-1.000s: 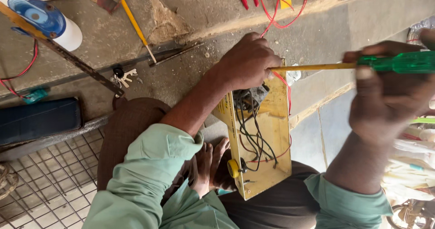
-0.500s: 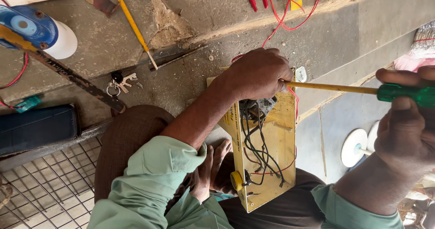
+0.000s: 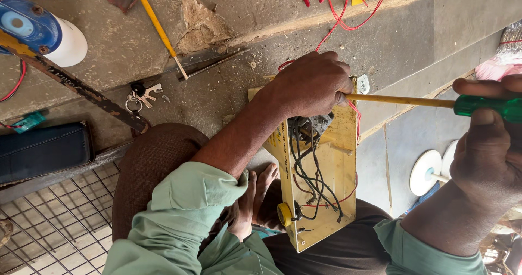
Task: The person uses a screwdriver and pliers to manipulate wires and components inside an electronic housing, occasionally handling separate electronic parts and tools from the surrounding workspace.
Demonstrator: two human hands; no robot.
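I judged the step was driving a screw at the far end of the yellow panel (image 3: 321,199), which lay across my lap, long axis running near to far. My left hand (image 3: 312,84) was closed over that far end, steadying it. My right hand (image 3: 489,161) was wrapped tight around the green handle of the screwdriver (image 3: 402,100), which lay left to right, tip pointing left under the left hand. The next move needed the tip seated straight before turning.

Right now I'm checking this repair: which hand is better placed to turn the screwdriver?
Right. The right hand already holds the screwdriver by its green handle, while the left hand steadies the yellow box.
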